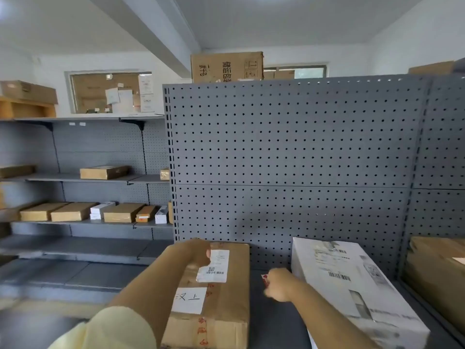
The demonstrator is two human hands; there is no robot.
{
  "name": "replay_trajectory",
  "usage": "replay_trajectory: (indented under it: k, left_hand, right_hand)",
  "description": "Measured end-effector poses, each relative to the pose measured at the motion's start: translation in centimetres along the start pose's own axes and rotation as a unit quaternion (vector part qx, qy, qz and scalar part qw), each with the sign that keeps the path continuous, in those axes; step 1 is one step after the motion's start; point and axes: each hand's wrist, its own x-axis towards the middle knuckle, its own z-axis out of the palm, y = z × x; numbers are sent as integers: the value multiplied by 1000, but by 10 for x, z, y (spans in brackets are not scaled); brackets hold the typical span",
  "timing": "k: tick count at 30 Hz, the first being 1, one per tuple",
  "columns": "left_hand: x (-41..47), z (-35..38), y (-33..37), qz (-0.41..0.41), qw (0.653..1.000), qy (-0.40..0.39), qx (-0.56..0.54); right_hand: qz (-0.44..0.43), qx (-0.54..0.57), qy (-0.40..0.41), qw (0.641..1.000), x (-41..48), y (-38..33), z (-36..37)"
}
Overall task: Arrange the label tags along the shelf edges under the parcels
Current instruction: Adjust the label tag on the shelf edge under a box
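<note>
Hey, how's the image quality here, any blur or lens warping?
Head view: wide-angle bending curves the pegboard top edge; lower-left corner smears with motion blur; right hand looks soft; the label on the brown parcel is readable; lighting even, no glare.

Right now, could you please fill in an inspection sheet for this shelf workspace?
Surface: grey shelf, bare between the two nearest parcels.
Job's things: small red-and-white tag in the right hand; brown cardboard parcel with a shipping label and a handwritten white label; white bagged parcel to its right.
Clutter: a third brown parcel at the far right edge.
Hands: left hand rests on top of the brown cardboard parcel; right hand is closed on the tag between the parcels.
Cables: nothing seen.
Surroundings: grey pegboard back panel; side shelves with boxes; large carton on top.
</note>
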Motion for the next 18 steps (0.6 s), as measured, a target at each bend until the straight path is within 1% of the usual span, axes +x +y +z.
replay_trajectory:
  k: [1,4,6,13,18]
  left_hand:
    - [4,3,0,-1,1000,-6,2]
    - [19,9,-3,-1,1000,-2,-8]
    - [30,15,-2,0,1000,-9,-16]
    - [59,23,-1,11,1000,4,-23]
    - [67,26,-2,9,999,12,-34]
  right_hand:
    - [-12,-10,-2,1000,1,2,4]
    - [21,-8,15,1000,14,11,11]
    - [26,-23,28,999,21,15,15]
    - [21,-59,67,996,51,10,34]
    - [23,-54,131,990,61,5,40]
